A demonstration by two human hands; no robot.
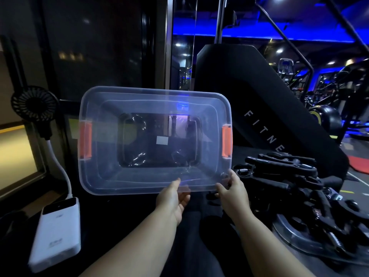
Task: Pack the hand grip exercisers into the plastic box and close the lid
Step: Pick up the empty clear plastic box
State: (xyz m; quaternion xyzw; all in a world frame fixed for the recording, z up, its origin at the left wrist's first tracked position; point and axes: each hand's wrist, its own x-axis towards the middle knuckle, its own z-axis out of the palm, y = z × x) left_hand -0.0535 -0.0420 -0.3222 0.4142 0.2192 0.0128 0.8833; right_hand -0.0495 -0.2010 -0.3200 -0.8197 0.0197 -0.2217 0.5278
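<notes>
A clear plastic box (pixel 103 176) with orange side latches (pixel 227 141) is tilted up in front of me, its lid facing the camera. My left hand (pixel 173 198) holds its near edge from below, fingers behind and thumb in front. My right hand (pixel 233 191) grips the near right corner. A pile of black hand grip exercisers (pixel 287 176) with metal springs lies on the dark surface to the right, reaching toward the lower right.
A white power bank (pixel 58 230) lies at lower left, cabled to a small black fan (pixel 33 103) behind it. A black gym machine (pixel 259 108) stands behind the box. A round plate (pixel 289 234) sits under the nearer grips.
</notes>
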